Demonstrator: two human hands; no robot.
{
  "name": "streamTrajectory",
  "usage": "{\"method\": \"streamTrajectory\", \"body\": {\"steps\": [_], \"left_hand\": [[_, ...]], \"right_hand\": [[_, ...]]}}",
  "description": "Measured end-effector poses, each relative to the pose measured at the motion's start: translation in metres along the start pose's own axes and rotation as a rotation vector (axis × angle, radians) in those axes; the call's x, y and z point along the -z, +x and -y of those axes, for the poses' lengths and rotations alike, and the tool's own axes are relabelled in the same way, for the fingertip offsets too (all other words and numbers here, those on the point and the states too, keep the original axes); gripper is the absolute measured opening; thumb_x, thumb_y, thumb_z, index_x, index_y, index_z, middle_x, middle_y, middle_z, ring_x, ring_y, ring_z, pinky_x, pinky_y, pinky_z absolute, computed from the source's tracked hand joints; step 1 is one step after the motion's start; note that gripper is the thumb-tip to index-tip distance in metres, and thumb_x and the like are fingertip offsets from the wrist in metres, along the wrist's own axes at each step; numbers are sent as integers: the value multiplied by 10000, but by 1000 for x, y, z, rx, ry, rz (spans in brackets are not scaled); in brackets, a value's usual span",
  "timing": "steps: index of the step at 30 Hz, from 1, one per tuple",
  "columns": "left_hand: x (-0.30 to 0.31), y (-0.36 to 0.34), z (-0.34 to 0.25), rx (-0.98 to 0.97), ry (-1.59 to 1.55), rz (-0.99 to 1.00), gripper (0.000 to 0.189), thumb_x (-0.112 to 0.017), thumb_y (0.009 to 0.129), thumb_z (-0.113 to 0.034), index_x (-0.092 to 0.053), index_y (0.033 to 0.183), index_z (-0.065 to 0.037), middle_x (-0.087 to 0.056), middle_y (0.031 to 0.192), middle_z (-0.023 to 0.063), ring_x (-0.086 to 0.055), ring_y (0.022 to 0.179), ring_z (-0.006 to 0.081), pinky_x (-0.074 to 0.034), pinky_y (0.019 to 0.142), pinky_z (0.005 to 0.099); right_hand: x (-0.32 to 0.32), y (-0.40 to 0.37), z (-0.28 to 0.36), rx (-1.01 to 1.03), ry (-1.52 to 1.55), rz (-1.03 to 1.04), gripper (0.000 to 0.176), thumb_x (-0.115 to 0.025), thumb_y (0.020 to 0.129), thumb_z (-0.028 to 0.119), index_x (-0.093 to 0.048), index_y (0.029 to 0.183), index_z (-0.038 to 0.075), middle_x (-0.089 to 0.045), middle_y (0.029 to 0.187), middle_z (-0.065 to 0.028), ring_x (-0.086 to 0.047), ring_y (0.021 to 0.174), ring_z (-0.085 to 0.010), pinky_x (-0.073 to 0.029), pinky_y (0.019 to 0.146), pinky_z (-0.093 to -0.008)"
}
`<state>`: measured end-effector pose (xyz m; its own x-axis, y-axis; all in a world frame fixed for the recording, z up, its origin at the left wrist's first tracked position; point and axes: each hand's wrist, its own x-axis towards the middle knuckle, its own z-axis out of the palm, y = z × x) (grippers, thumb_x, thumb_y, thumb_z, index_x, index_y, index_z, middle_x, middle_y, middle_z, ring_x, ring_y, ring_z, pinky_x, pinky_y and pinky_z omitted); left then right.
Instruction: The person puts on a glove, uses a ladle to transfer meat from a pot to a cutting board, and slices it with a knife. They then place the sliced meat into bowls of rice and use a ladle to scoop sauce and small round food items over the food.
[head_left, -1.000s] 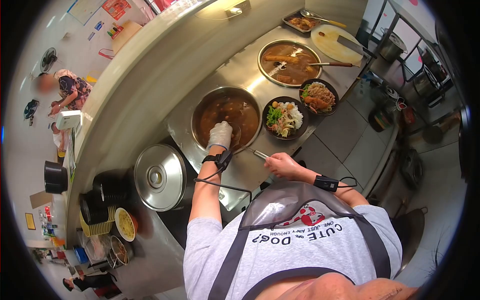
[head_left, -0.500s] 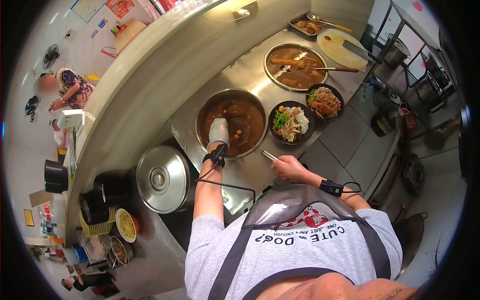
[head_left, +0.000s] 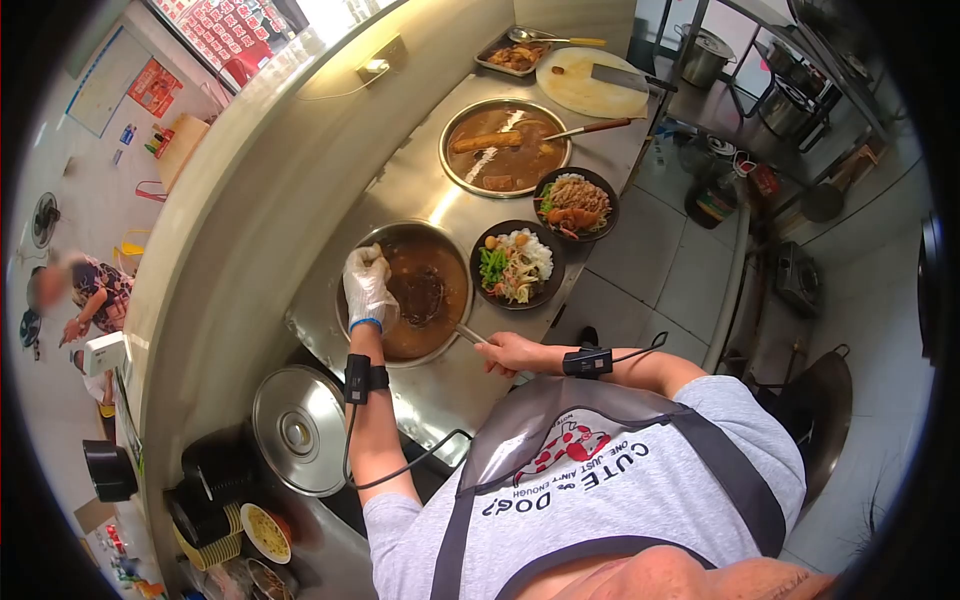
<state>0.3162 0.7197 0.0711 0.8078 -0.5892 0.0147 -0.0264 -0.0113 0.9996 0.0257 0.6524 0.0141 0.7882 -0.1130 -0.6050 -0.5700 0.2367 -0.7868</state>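
Head view, looking down at a steel counter. The right hand is clenched round the end of a ladle, whose cup sits low in the brown broth of the near pot. The ladle's long axis runs obliquely, from the right hand at the pot's near right edge up and leftward to the cup at the pot's middle. The gloved left hand hovers over the pot's left rim, fingers bent; whether they pinch anything cannot be told. The cup lies just beside this hand, on its right, so the left hand is the nearer to the cup and the right hand only reaches it through the handle. To the right of the pot, touching or nearly touching its rim, stands a dark bowl of rice, greens and toppings; a noodle bowl stands beyond it. A far pot of broth carries its own spoon. A lid lies flat near the left elbow. A board with a cleaver lies at the far end.
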Motion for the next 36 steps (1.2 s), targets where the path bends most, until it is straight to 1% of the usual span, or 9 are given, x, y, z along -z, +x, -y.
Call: {"method": "streamTrajectory", "body": {"steps": [9,10,16,20,27,31,33,35,36], "left_hand": [[-185,-26,-81,-53,132,424,191,-611,832,-29,-646,1019,-27,-637,948,45,-585,864,127,-506,756,292],[-207,-11,-70,-212,334,482,205,-648,852,-47,-627,1055,-34,-613,948,17,-574,860,116,-496,773,266],[-319,23,-18,-300,797,430,191,-607,825,-23,-699,992,-14,-709,1017,175,-672,973,289,-526,869,364],[-343,28,0,-300,1000,376,197,-605,794,-18,-722,952,-24,-703,988,218,-660,993,373,-526,873,424],[-349,15,5,-224,1190,380,228,-610,749,4,-711,953,-15,-689,986,235,-659,967,390,-530,859,428],[-337,10,3,-224,1087,303,277,-582,761,35,-707,1004,-9,-680,1005,225,-670,905,385,-537,846,421],[-328,14,19,-131,742,203,272,-573,768,23,-714,995,-27,-692,990,214,-667,946,369,-529,853,419],[-335,1,-30,-120,846,192,292,-579,811,23,-707,1069,-23,-712,1018,153,-686,941,280,-540,860,357],[-333,-2,-37,16,526,162,290,-572,831,20,-696,1091,-14,-704,1024,128,-680,931,244,-546,850,340]], "right_hand": [[144,-94,-21,61,-374,184,524,-538,1009,455,-603,1236,-13,-709,1056,-109,-657,791,-148,-553,690,-302],[164,-111,-23,17,-242,94,491,-546,1012,422,-603,1237,-11,-713,1047,-102,-650,768,-129,-548,671,-283],[289,-204,-62,35,181,-288,376,-557,1022,320,-600,1233,12,-718,979,-85,-610,681,-75,-506,584,-215],[346,-250,-103,2,387,-489,336,-543,1029,310,-602,1192,22,-707,945,-85,-596,651,-80,-497,568,-210],[402,-251,-145,19,487,-440,334,-530,1037,317,-577,1202,30,-690,937,-77,-606,656,-85,-492,559,-208],[415,-242,-129,66,497,-379,332,-530,1038,311,-576,1204,27,-688,935,-74,-611,660,-83,-492,558,-205],[423,-239,-125,114,507,-345,328,-530,1038,299,-575,1210,24,-688,931,-73,-615,663,-83,-491,558,-202],[430,-240,-122,107,499,-356,326,-524,1041,296,-574,1212,24,-689,927,-71,-615,663,-83,-492,561,-201],[432,-242,-121,97,499,-376,324,-518,1043,292,-574,1215,23,-689,924,-69,-615,663,-82,-493,564,-199]]}}
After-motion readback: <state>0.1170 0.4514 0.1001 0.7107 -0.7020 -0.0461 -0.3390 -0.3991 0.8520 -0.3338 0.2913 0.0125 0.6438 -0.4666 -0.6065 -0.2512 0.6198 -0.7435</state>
